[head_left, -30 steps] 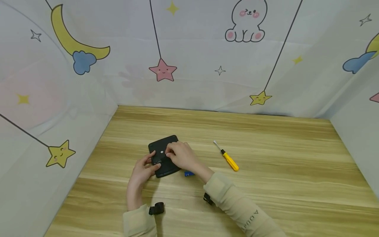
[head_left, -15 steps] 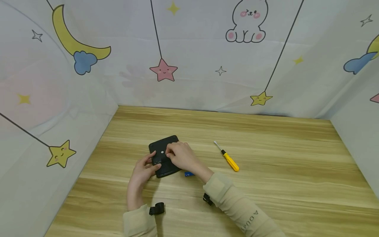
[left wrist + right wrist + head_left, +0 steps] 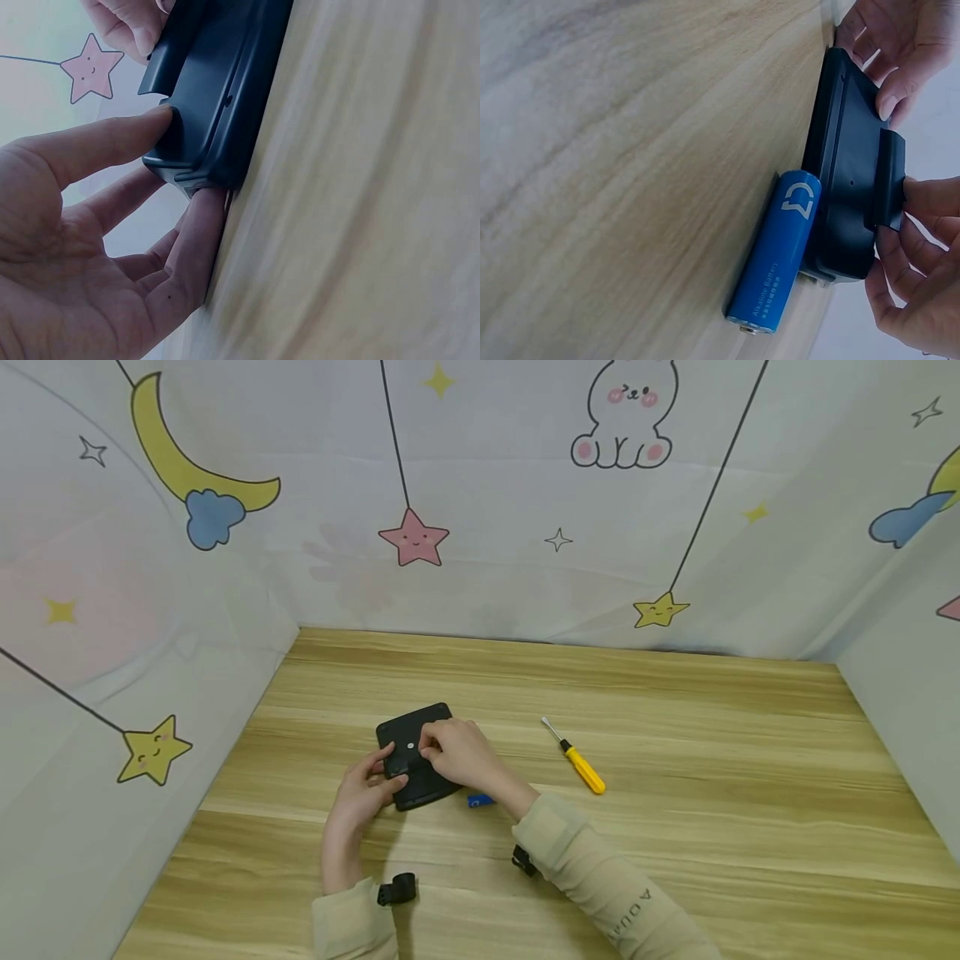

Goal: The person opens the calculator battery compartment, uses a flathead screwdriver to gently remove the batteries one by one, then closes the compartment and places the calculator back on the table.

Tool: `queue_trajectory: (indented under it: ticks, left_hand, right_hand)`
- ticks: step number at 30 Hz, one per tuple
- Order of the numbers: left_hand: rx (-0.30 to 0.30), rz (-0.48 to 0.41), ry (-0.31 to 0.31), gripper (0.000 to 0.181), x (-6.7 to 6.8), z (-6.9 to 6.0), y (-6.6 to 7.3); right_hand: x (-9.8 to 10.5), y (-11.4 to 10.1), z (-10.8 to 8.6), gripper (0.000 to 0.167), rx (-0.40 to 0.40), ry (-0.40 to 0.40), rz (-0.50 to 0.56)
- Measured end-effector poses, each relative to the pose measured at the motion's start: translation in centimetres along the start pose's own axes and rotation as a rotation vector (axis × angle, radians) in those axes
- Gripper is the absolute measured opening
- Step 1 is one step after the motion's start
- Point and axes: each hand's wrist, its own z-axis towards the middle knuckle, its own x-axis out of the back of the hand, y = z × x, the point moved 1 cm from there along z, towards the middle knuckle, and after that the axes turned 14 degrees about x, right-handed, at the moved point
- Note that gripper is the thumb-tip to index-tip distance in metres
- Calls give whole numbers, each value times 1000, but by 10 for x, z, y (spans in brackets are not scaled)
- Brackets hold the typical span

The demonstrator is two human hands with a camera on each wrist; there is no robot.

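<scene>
A flat black device with rounded corners lies on the table, a small pale dot on its upward face. My left hand grips its near left side, with the thumb on the top face and fingers at the edge. In the right wrist view, my right hand pinches a curved black battery cover between thumb and fingers. The cover stands tilted up from the device; whether one edge still touches it is hard to tell. A blue alkaline battery lies beside the device, partly hidden by my right wrist in the head view.
Right of my hands lies a screwdriver with a yellow handle, its metal tip pointing away. The wood-grain table is bordered by white printed cloth at the back and both sides. Black straps hang at the sleeves.
Both hands stay at the device with almost the same hold. The right forearm has shifted very slightly left, baring a little more of the battery.
</scene>
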Motion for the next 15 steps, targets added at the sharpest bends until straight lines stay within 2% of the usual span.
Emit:
queue_trajectory:
  ticks: [9,15]
  left_hand:
    - [1,0,0,64,0,0,0]
    - [-5,4,0,63,0,1,-1]
  right_hand:
    - [3,-4,4,10,-10,-52,-36]
    - [2,-6,2,9,5,-61,-133]
